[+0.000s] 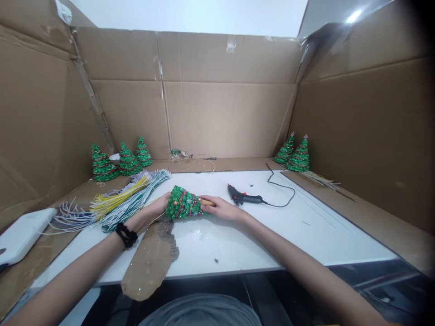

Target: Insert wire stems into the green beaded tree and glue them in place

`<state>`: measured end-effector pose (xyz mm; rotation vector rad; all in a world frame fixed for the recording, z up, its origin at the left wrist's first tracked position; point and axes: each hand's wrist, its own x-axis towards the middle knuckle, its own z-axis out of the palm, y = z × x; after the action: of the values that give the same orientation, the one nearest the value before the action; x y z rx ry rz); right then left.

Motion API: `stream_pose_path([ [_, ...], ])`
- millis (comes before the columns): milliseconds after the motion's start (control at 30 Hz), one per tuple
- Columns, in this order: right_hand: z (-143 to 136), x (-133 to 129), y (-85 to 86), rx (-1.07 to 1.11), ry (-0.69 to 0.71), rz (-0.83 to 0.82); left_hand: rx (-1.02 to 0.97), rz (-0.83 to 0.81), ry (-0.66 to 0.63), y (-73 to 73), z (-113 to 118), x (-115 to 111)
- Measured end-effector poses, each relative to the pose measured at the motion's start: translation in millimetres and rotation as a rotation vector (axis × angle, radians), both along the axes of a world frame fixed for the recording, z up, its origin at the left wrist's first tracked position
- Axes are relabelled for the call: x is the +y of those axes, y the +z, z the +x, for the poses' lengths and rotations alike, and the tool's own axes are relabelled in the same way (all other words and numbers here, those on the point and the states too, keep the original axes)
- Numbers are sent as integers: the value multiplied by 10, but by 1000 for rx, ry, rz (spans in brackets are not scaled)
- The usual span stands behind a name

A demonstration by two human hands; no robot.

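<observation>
A small green beaded tree (183, 202) with red garland lies on its side in the air just above the white board. My left hand (162, 203) is closed round its left end, with the fingers partly hidden behind the beads. At the tree's right side, my right hand (219, 208) has its fingers wrapped round a short wooden-coloured handle (206, 203), whose tip is hidden. A black glue gun (244, 195) rests on the board to the right of my right hand.
Bundles of yellow, green and white wires (129, 199) lie at left beside a white cutting board (25, 235). A torn cardboard piece (151, 260) overhangs the front edge. Finished trees (128, 159) stand back left, two more (299, 156) back right. The gun's cord (283, 184) curls right.
</observation>
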<state>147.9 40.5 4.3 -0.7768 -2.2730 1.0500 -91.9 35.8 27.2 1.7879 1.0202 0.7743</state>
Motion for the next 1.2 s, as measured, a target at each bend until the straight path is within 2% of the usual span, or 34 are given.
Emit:
stream_pose_path([
  [400,-10,4,61,42,30,-180,-44,10,13,-142,-54,16],
  [633,-18,-25,92,17,19,-146,-83,-3,17,-255,-96,118],
  [967,-8,32,58,30,24,-192,-148,-61,12,-208,-65,53],
  [1200,-8,42,28,20,8,-155,-114,-23,20,-230,-79,89],
])
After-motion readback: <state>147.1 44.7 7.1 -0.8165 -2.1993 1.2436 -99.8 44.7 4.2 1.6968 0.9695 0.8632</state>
